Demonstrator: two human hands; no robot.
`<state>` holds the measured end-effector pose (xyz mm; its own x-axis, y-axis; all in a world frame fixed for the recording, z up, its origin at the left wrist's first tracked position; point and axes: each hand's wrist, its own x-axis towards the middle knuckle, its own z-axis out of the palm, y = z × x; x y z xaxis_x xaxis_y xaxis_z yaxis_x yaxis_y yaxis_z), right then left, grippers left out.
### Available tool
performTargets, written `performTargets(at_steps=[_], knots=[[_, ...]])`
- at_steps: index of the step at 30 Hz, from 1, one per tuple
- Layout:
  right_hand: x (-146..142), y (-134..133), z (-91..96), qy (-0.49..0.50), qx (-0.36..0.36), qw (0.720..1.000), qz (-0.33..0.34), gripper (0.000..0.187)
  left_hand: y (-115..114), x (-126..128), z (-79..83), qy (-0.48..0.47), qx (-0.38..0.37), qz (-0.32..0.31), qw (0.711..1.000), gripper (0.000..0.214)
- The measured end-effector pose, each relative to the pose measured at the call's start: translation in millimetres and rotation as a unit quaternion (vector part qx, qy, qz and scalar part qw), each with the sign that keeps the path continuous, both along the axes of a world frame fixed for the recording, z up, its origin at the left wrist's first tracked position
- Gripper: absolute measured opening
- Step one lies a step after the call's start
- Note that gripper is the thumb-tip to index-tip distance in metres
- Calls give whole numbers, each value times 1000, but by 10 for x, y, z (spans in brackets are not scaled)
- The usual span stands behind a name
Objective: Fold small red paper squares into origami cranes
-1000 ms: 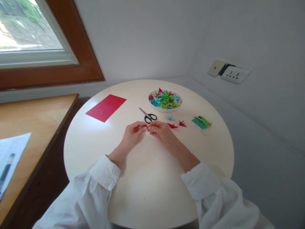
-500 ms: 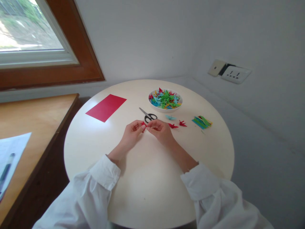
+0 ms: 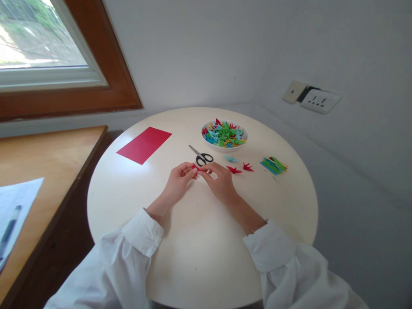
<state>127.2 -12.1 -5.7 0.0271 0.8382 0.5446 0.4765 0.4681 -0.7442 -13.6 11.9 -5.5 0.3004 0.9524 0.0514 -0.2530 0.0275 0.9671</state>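
Observation:
Between my fingertips is a small piece of folded red paper point(image 3: 195, 168), partly hidden by the fingers. My left hand point(image 3: 180, 178) is closed in a pinch on its left side. From the right, my right hand point(image 3: 220, 180) pinches the same paper between thumb and index finger. Just beyond my hands lie black-handled scissors point(image 3: 204, 159), blades pointing away to the left. Two red paper cranes point(image 3: 234, 170) and a light blue paper crane point(image 3: 231, 159) rest to the right of the scissors.
A white bowl point(image 3: 224, 149) full of colourful paper cranes stands at the back of the round table point(image 3: 206, 240). Paper strips point(image 3: 273, 165) lie at the right, a red sheet point(image 3: 144, 145) at the left. A wooden desk point(image 3: 61, 171) holds papers and a pen point(image 3: 11, 227).
My right fingers have shifted slightly on the red paper, and the right hand has turned a little. The view has moved very slightly; the other things lie as before.

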Motion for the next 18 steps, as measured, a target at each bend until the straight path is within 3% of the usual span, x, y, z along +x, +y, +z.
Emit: performTargets(at_steps=[11, 18], knots=[[-22, -15, 21, -41, 24, 999, -16, 11, -26, 28, 44, -7, -16, 6, 1000, 22], [-70, -39, 50, -22, 14, 999, -29, 9, -12, 35, -7, -7, -3, 2, 1000, 23]])
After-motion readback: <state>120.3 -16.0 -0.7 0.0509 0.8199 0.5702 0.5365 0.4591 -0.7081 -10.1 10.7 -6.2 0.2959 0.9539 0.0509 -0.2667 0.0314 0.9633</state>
